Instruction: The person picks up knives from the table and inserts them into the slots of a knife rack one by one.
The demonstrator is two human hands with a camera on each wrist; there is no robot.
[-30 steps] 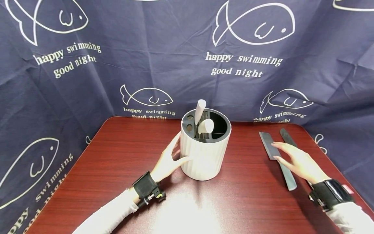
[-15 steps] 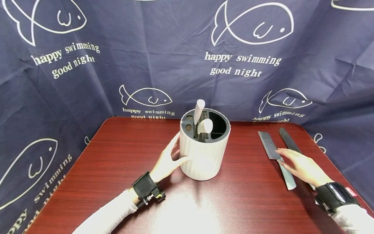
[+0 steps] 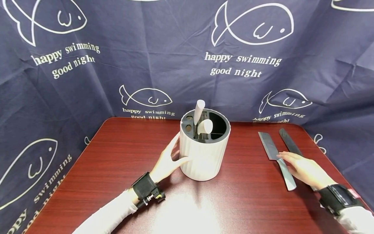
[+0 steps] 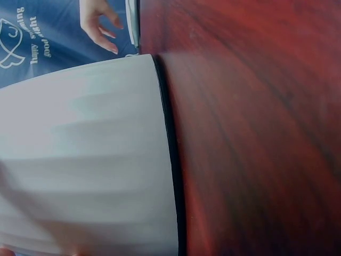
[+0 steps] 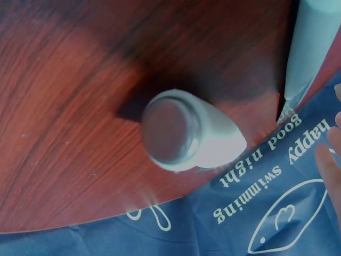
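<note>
My left hand [image 3: 165,162] holds the left side of a white ribbed knife block [image 3: 204,159], thumb in front and fingers toward the back. The block stands upright, and two white handles [image 3: 199,110] stick up from its black slotted top. At the right, my right hand [image 3: 306,169] hovers over a cleaver [image 3: 268,146], its loosely bent fingers near the light green-grey handle [image 3: 287,177]. A gap shows between this hand [image 4: 98,24] and the cleaver in the left wrist view. Beyond lies a second knife [image 3: 289,141], its handle [image 5: 197,130] mostly hidden under my right hand in the head view.
Everything stands on a dark red wood-grain table [image 3: 128,146]. A blue curtain [image 3: 181,58] with white fish drawings and lettering hangs close behind the table and along its sides. Both knives lie near the table's right edge.
My right hand has moved back toward me and slightly right, from over the cleaver's blade to beside its handle, and its fingers have drawn closer together. The left hand and the block stay put.
</note>
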